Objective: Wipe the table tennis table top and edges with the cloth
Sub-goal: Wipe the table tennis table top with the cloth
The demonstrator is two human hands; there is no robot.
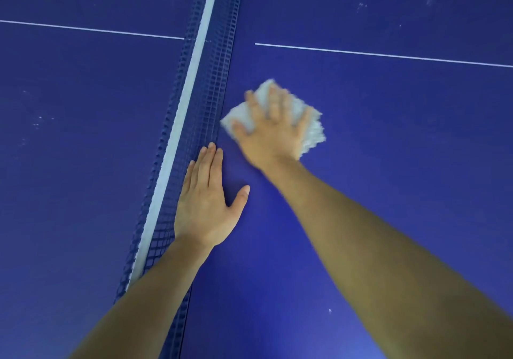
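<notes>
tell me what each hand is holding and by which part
Neither hand grips anything. The right hand presses flat on the middle of the white cloth, fingers spread; the left hand rests flat on the table beside the net.

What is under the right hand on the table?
A white cloth, pressed flat by the right hand on the blue table top. Its edges show; its middle and the surface beneath are covered.

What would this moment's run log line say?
step: wiping top | right hand: pressing cloth flat beside net | left hand: flat on table
</notes>
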